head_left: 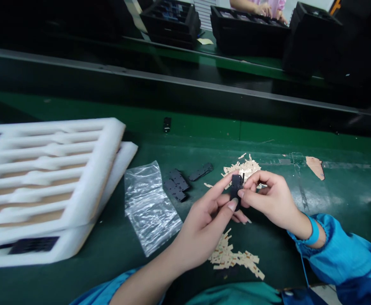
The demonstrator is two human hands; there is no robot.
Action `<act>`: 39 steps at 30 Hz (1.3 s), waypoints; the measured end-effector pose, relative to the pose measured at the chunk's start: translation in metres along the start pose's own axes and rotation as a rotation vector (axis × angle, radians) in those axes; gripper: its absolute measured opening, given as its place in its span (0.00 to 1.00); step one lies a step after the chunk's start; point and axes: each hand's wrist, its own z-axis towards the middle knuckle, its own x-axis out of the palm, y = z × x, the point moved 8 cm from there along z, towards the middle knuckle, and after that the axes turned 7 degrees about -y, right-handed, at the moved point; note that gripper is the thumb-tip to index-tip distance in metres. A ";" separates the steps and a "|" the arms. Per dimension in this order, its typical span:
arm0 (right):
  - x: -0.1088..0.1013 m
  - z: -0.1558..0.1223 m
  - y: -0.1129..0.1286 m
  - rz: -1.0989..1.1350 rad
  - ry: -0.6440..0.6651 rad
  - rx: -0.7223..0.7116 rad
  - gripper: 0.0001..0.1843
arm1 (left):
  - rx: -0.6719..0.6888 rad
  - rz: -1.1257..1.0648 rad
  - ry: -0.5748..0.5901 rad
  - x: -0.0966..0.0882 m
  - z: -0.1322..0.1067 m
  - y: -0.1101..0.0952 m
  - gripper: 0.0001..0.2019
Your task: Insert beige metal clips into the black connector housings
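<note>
My left hand grips a small flat black plastic part between thumb and fingers, holding it upright above the bench. At the right edge of that part, my right hand pinches with thumb and forefinger; a thin dark strip shows there, and I cannot tell whether it is separate. Behind the hands lies a pile of small cream-coloured strips. A second heap of cream strips is below them, close to my body. Left of my hands are several similar black parts in a cluster, with another black part alongside.
A clear plastic bag lies left of my hands. White foam trays with slots are stacked at far left. A brown scrap lies at right. Beyond the ledge stand black bins, where another person's hands work.
</note>
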 end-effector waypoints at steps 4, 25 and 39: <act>-0.002 0.000 0.002 -0.020 -0.030 -0.030 0.10 | 0.008 -0.004 -0.014 -0.002 0.000 0.000 0.32; -0.006 0.008 0.005 0.032 0.073 -0.043 0.16 | 0.036 -0.167 0.101 0.000 -0.002 0.003 0.26; 0.003 0.012 -0.001 0.062 0.232 -0.100 0.24 | -0.166 -0.468 0.297 0.010 0.005 0.009 0.28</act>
